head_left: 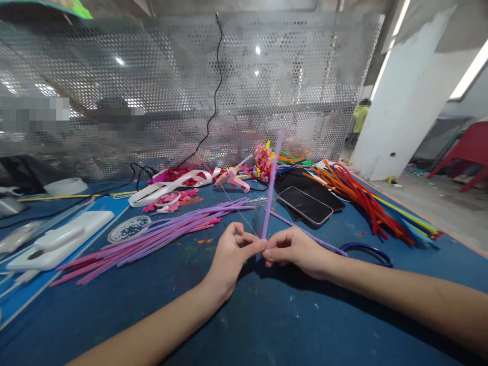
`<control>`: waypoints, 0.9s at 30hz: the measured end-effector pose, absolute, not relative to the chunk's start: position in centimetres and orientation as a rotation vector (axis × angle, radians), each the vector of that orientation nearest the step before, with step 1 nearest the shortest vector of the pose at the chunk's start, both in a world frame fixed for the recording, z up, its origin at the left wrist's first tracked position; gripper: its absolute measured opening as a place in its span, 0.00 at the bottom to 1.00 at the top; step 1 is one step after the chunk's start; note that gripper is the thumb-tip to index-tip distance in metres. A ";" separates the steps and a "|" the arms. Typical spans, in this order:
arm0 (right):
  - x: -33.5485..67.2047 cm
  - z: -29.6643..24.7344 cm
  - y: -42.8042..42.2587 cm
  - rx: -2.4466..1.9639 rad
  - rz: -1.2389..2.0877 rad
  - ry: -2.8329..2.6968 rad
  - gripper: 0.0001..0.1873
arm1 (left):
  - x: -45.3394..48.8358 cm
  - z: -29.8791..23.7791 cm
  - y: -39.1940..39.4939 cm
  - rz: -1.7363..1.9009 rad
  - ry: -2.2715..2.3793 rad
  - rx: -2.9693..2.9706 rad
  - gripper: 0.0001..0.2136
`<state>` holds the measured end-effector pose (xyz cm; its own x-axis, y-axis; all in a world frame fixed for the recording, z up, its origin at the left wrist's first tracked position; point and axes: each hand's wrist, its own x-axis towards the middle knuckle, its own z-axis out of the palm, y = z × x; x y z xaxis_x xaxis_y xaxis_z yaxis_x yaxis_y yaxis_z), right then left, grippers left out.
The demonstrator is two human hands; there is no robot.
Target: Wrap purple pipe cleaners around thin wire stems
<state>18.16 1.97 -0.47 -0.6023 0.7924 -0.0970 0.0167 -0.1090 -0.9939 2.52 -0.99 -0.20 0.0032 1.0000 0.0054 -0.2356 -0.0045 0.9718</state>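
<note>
A purple pipe cleaner (pixel 270 195) stands nearly upright, its lower end pinched between the fingertips of both hands. My left hand (pixel 237 250) closes thumb and forefinger on it from the left. From the right, my right hand (pixel 293 250) pinches the same spot, fingertips touching those of the left. A thin wire or thread (pixel 240 213) slants up and left from the pinch; where it ends is unclear. Behind my right hand lies another, twisted purple pipe cleaner (pixel 305 233), beside a dark blue hoop (pixel 368 246). The upper tip of the held one is blurred.
Purple and pink pipe cleaners (pixel 163 231) lie at left, near a white power strip (pixel 63 239) and a bead dish (pixel 129 229). Behind are a pink glue gun (pixel 232 179), white ribbon (pixel 175 184) and a phone (pixel 305 205). Red and orange pipe cleaners (pixel 358 203) lie right.
</note>
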 end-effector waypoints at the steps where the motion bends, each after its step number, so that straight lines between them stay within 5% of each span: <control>1: 18.2 -0.5 2.0 -0.891 1.736 -1.640 0.14 | 2.5 -0.3 -1.0 1.295 1.018 1.020 0.21; 14: 18.5 -0.8 1.8 -0.601 1.632 -1.842 0.10 | 2.7 1.0 -1.4 0.966 0.739 0.927 0.12; 27: 18.9 -0.8 1.5 -0.369 2.428 -1.626 0.13 | 1.3 1.3 -1.2 0.624 0.543 1.325 0.14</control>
<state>18.89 1.51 -0.84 -0.9496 0.2979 -0.0972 -0.0235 -0.3770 -0.9259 1.27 -1.20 1.33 0.7219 0.6919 -0.0115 -0.1072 0.1283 0.9859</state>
